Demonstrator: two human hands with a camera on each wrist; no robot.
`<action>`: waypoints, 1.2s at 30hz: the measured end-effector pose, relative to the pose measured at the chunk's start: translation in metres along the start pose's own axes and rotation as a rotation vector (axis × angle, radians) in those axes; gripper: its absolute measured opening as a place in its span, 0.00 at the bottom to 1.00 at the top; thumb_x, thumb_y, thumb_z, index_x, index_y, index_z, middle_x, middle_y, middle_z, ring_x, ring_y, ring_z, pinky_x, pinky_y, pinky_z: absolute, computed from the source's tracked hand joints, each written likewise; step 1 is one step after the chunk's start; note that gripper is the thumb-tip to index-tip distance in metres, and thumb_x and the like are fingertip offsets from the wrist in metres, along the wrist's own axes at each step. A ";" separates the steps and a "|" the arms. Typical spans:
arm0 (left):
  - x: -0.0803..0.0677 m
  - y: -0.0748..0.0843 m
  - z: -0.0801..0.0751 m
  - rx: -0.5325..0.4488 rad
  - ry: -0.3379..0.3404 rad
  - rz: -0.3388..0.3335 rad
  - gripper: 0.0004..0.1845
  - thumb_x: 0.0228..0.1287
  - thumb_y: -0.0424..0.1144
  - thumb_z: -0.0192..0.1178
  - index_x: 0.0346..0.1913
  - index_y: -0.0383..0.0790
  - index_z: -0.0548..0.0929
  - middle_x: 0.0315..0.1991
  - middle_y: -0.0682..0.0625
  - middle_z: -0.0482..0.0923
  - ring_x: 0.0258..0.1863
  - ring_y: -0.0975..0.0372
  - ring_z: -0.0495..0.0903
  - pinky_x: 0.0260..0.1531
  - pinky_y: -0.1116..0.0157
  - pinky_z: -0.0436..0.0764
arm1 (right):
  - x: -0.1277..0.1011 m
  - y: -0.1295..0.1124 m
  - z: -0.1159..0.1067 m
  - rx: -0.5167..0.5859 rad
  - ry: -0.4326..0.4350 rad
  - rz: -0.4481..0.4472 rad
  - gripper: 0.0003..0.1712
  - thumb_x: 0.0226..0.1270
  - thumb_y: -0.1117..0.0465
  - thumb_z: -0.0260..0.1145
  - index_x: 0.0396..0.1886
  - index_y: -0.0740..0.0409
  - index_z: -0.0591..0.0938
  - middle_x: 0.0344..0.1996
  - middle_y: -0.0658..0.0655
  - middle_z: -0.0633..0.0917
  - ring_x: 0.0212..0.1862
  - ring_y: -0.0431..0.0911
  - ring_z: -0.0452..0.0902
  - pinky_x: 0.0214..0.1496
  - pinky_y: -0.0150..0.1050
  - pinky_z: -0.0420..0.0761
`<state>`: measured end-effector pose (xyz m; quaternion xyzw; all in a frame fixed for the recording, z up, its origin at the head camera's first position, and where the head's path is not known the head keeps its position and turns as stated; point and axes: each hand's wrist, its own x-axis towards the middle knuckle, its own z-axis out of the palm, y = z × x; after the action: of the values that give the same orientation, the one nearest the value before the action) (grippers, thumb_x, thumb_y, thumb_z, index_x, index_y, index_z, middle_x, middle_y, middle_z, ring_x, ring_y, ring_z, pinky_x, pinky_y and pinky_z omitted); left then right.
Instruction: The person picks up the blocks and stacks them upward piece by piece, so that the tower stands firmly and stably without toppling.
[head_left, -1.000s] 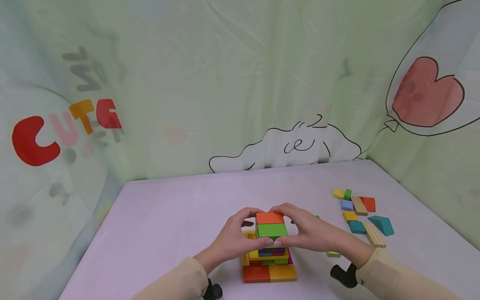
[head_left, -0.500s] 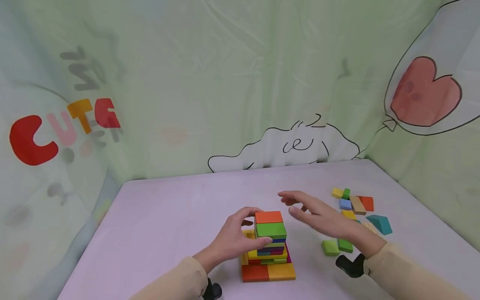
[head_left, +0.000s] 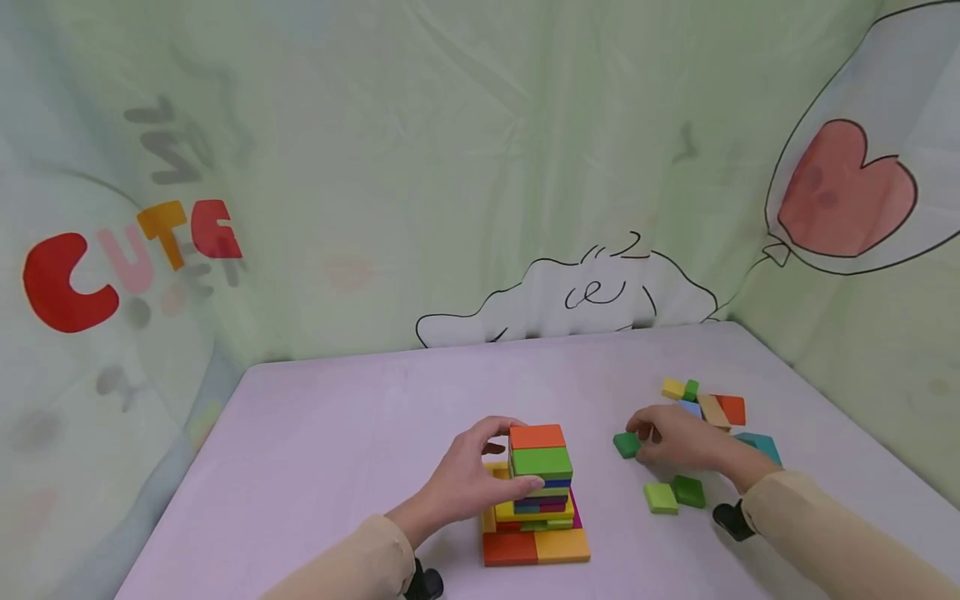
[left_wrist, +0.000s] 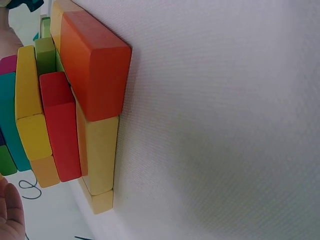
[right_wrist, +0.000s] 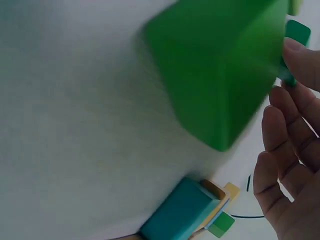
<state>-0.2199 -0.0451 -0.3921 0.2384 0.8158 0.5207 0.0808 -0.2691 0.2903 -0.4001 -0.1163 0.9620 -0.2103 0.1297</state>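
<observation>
**Head view: left hand steadies the tower, right hand at a green block**

Head view, from the left: the left hand [head_left: 468,482] curls round the upper tiers of the block tower [head_left: 537,496], thumb on the near face and fingers over the far side of the orange top block [head_left: 537,435]. Its grip pinches those upper layers. The left wrist view shows the tower's base, a red block [left_wrist: 92,70] and a yellow block [left_wrist: 99,152], lying flat on the lilac counter [head_left: 360,433].

To the right of the tower, well apart from it, the right hand [head_left: 675,439] rests on the counter with its fingertips closed on a dark green block [head_left: 626,444]. In the right wrist view that block [right_wrist: 220,65] looks blurred, with the fingers [right_wrist: 285,130] beside it. Two more green tiles [head_left: 674,494] lie just in front of that hand, and a loose pile of blocks [head_left: 712,412] lies behind it.

As a judgement: the pick goes best with a firm pinch on opposite faces, the left hold kept light, and the block brought level over the top.
</observation>
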 end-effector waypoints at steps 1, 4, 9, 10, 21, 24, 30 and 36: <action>0.000 0.000 0.000 -0.003 0.001 0.000 0.30 0.59 0.48 0.75 0.62 0.48 0.77 0.58 0.54 0.80 0.61 0.55 0.77 0.64 0.46 0.79 | 0.000 0.001 0.001 0.003 0.002 0.003 0.20 0.61 0.63 0.75 0.51 0.64 0.83 0.37 0.52 0.82 0.41 0.46 0.74 0.43 0.41 0.83; 0.000 0.000 0.001 -0.006 0.004 -0.003 0.30 0.58 0.48 0.75 0.62 0.49 0.77 0.58 0.54 0.80 0.62 0.54 0.77 0.64 0.47 0.79 | 0.000 0.004 0.002 0.017 0.004 0.015 0.20 0.60 0.60 0.77 0.50 0.63 0.84 0.35 0.51 0.82 0.41 0.46 0.74 0.44 0.41 0.82; 0.000 0.000 0.001 0.000 0.007 -0.001 0.30 0.58 0.48 0.75 0.62 0.48 0.77 0.58 0.54 0.80 0.61 0.54 0.77 0.64 0.47 0.79 | -0.003 -0.003 -0.001 0.027 0.040 -0.007 0.20 0.62 0.57 0.77 0.49 0.63 0.84 0.34 0.50 0.81 0.39 0.45 0.73 0.39 0.35 0.79; 0.000 0.000 0.001 -0.002 0.007 -0.004 0.30 0.58 0.48 0.75 0.63 0.48 0.77 0.58 0.54 0.80 0.61 0.54 0.77 0.64 0.47 0.79 | -0.004 -0.008 -0.004 0.026 0.064 -0.033 0.20 0.62 0.57 0.76 0.49 0.63 0.84 0.33 0.50 0.81 0.38 0.45 0.73 0.37 0.34 0.78; 0.001 -0.001 0.000 -0.021 -0.011 -0.002 0.31 0.60 0.47 0.74 0.65 0.47 0.76 0.60 0.53 0.80 0.62 0.55 0.77 0.65 0.49 0.79 | -0.028 -0.128 -0.032 -0.006 0.178 -0.450 0.14 0.65 0.52 0.74 0.46 0.52 0.84 0.38 0.44 0.83 0.44 0.42 0.76 0.46 0.35 0.82; 0.002 -0.002 -0.001 -0.031 -0.016 -0.005 0.32 0.60 0.47 0.74 0.66 0.47 0.75 0.61 0.52 0.79 0.62 0.53 0.77 0.64 0.50 0.80 | -0.027 -0.143 -0.028 -0.046 0.151 -0.480 0.14 0.65 0.53 0.75 0.45 0.51 0.84 0.38 0.44 0.82 0.43 0.42 0.76 0.45 0.32 0.83; 0.002 -0.002 -0.002 -0.036 -0.026 -0.020 0.31 0.60 0.48 0.74 0.65 0.49 0.76 0.61 0.52 0.79 0.62 0.53 0.77 0.63 0.52 0.81 | -0.022 -0.150 -0.022 -0.088 0.147 -0.465 0.14 0.63 0.53 0.76 0.44 0.52 0.84 0.37 0.46 0.82 0.42 0.41 0.77 0.44 0.33 0.84; 0.002 -0.001 -0.002 -0.040 -0.026 -0.013 0.30 0.60 0.46 0.74 0.64 0.48 0.77 0.60 0.53 0.79 0.61 0.54 0.77 0.63 0.51 0.80 | -0.019 -0.149 -0.019 -0.073 0.138 -0.477 0.15 0.63 0.51 0.76 0.45 0.52 0.84 0.36 0.44 0.81 0.41 0.38 0.74 0.43 0.31 0.82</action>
<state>-0.2230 -0.0457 -0.3919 0.2381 0.8057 0.5331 0.0998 -0.2320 0.1705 -0.3148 -0.3299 0.9209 -0.2074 0.0060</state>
